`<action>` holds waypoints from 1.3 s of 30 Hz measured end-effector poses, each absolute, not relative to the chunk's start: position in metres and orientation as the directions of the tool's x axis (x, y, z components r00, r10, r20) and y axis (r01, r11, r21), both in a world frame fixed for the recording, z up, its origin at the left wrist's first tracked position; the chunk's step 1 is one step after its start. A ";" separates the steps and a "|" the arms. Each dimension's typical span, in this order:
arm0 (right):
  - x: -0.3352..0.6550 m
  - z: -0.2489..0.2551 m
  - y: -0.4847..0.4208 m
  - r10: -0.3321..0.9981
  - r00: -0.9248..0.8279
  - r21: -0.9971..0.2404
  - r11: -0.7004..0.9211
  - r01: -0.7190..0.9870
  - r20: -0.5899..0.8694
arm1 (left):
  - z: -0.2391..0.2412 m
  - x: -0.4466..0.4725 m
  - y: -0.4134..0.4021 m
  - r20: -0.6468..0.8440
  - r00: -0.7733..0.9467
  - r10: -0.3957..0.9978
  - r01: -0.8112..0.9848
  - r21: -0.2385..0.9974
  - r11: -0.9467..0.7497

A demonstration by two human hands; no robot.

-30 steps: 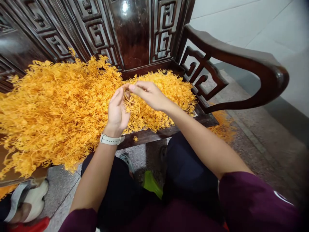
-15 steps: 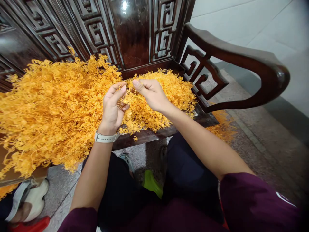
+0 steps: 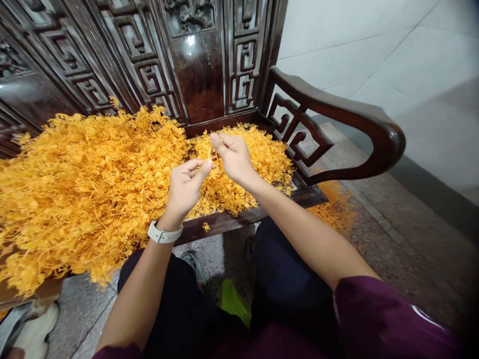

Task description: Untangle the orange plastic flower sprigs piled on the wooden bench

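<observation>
My left hand [image 3: 187, 188], with a pale watch [image 3: 164, 233] at its wrist, is closed in a pinch of thumb and forefinger. Just above and to the right, my right hand [image 3: 236, 157] pinches too. Between the fingertips is a small orange plastic flower sprig [image 3: 213, 153], partly covered by the fingers. Both hands are over a smaller heap of orange sprigs [image 3: 262, 159] on the bench seat. A much larger heap of the same curly-ended sprigs [image 3: 82, 194] rises to the left. One loose floret [image 3: 206, 227] lies on the seat's front edge.
The dark carved wooden bench has a tall back [image 3: 198, 85] and a curved armrest [image 3: 348, 117] on the right. More orange pieces [image 3: 335, 204] lie on the floor beyond its end. Something green [image 3: 234, 301] is between my legs. Another person's pale shoe [image 3: 35, 331] is at lower left.
My left hand has turned and moved nearer the right one, its fingers now closed in a pinch below it. The sprig's spread strands no longer show by the left palm. The view has tilted up slightly.
</observation>
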State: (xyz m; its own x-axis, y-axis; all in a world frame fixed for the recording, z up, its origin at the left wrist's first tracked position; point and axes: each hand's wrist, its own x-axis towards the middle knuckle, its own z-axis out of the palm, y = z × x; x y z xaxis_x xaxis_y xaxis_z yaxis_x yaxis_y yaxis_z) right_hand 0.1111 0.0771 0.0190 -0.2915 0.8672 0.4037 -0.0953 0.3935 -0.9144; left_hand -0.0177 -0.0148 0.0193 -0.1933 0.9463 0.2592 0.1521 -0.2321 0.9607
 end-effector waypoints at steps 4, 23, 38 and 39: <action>0.103 0.018 0.083 0.923 -0.272 -0.957 0.230 -0.175 0.272 | 0.021 -0.014 -0.015 0.249 -0.207 0.946 0.081 0.968 -0.237; 0.125 0.038 0.149 0.986 0.053 -0.799 -0.096 -0.594 -0.158 | 0.043 0.008 -0.044 0.212 -0.245 0.946 -0.013 0.975 -0.222; 0.152 0.037 0.112 0.717 -0.098 -0.614 0.652 0.445 0.690 | 0.043 -0.048 -0.012 0.246 -0.429 0.869 -0.093 0.945 -0.313; 0.150 0.030 0.111 0.749 -0.139 -0.618 0.624 0.477 0.648 | 0.040 -0.051 -0.009 0.242 -0.417 0.876 -0.085 0.949 -0.302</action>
State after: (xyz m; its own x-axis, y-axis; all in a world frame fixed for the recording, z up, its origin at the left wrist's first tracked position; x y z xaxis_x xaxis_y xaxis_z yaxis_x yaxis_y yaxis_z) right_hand 0.1497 0.1110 0.0297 -0.1390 0.7486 0.6482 0.4775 0.6242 -0.6184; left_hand -0.0513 -0.0089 0.0398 -0.4167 0.8763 0.2416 -0.0851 -0.3023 0.9494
